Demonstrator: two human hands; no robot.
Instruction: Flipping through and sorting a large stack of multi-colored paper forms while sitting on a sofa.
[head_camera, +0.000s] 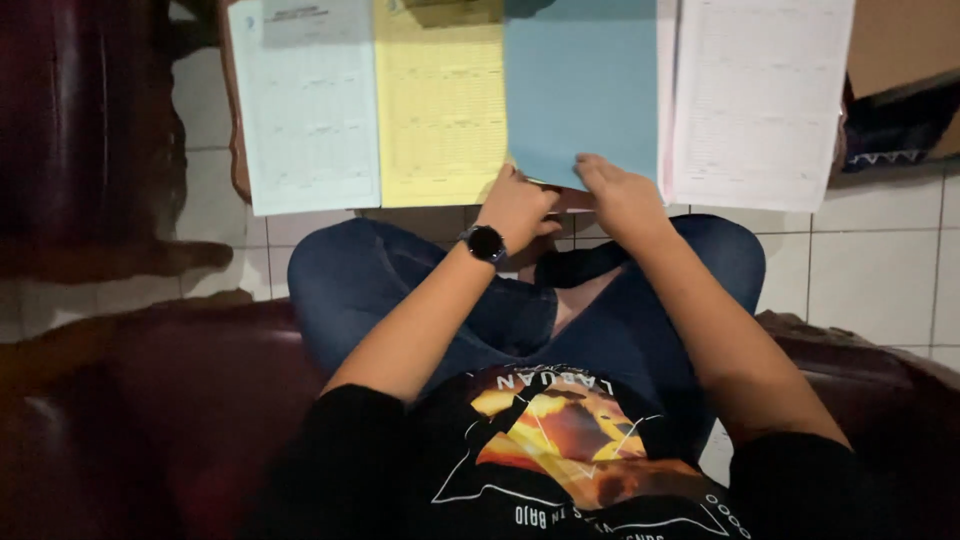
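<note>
Both hands pinch the blue sheet (580, 90) at the table's near edge. The left hand (520, 205) is curled shut; the right hand (618, 192) has its fingers folded over the paper's lower edge.

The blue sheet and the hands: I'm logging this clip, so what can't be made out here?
Head view only:
- Blue sheet: top cut off by the frame edge.
- Right hand and left hand: fingertips curl out of sight at the sheet's lower edge.
- Yellow form and white form: print too small to read.
</note>
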